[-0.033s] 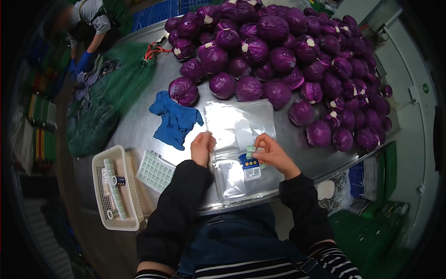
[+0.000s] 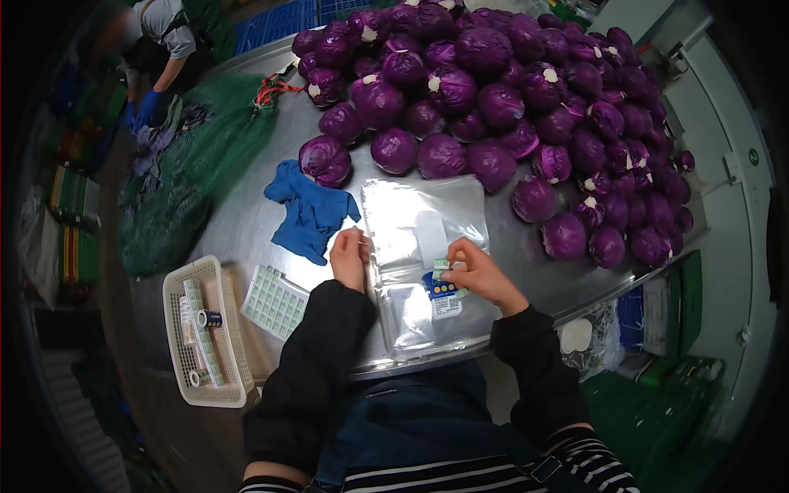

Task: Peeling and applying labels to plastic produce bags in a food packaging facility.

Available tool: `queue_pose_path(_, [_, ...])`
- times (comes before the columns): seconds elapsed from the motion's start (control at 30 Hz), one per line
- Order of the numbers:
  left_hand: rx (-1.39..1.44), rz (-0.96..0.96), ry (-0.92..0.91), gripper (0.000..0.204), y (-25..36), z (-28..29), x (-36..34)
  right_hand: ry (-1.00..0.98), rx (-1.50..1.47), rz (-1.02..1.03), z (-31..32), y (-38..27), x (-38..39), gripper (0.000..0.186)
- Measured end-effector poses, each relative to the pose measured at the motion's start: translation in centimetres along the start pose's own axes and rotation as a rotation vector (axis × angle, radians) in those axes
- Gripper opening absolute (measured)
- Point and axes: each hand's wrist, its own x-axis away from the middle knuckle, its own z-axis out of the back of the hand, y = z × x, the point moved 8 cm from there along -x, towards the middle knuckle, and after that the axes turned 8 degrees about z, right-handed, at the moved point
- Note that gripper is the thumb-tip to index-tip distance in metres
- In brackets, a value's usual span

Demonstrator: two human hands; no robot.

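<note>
So we had this clear plastic bag (image 2: 464,205) flat on the metal bench (image 2: 526,256), long axis running away from us, far end leaning slightly left. The blue-and-white label (image 2: 446,306) sat on the bag's near half, lengthwise more or less along it, blue end away from us and white end toward us.

Our right hand (image 2: 478,276) came in over the bag's right edge, pointing left and a bit away, thumb and index pinched on a small green sticker (image 2: 441,264) just past the label's blue end. Too small to tell which way that one faced, tbh.

Our left hand (image 2: 349,256) was at the bag's left edge, pointing away from us with the fingers curled; we couldn't tell whether they were closed on anything. Both forearms, in black sleeves, angled inward toward the bag.

Left of the bag we had a sheet of green stickers (image 2: 275,301), with a blue cloth (image 2: 308,215) left of its far half. Red cabbages (image 2: 493,107) were heaped beyond it and off to its right.
</note>
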Motion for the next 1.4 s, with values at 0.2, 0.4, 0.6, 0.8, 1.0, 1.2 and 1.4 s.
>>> queue_pose_path(0.2, [-0.879, -0.511, -0.606, 0.019, -2.7, -4.2, 8.1, -0.018, 0.883, 0.022, 0.8, 5.9, -2.0, 0.032])
queue_pose_path(0.4, [-1.186, -0.598, -0.835, 0.021, -7.2, -3.6, 10.4, 0.093, 1.176, 0.003, 1.5, 3.9, -2.1, 0.029])
queue_pose_path(0.6, [-0.871, -0.196, -0.548, 0.023, -6.0, -3.1, 5.9, 0.107, 0.027, -0.07, 0.1, -1.5, -0.2, 0.016])
queue_pose_path(0.8, [-0.919, -0.481, -0.884, 0.031, -2.4, -7.6, 8.9, 0.06, -0.114, -0.067, -0.7, -0.4, 0.3, 0.014])
queue_pose_path(1.0, [-1.113, -0.613, -1.015, 0.031, -7.2, -6.3, 9.2, 0.086, -0.098, -0.044, -1.0, -0.6, 0.6, 0.015])
queue_pose_path(1.2, [-0.524, -0.025, -0.452, 0.015, -5.2, -3.8, 1.5, -0.052, -0.184, -0.067, -2.1, -1.1, 1.0, 0.014])
queue_pose_path(1.4, [-0.691, -0.353, -0.16, 0.014, 2.3, -3.8, 3.2, 0.043, 0.611, 0.033, -0.2, 4.5, -0.9, 0.018])
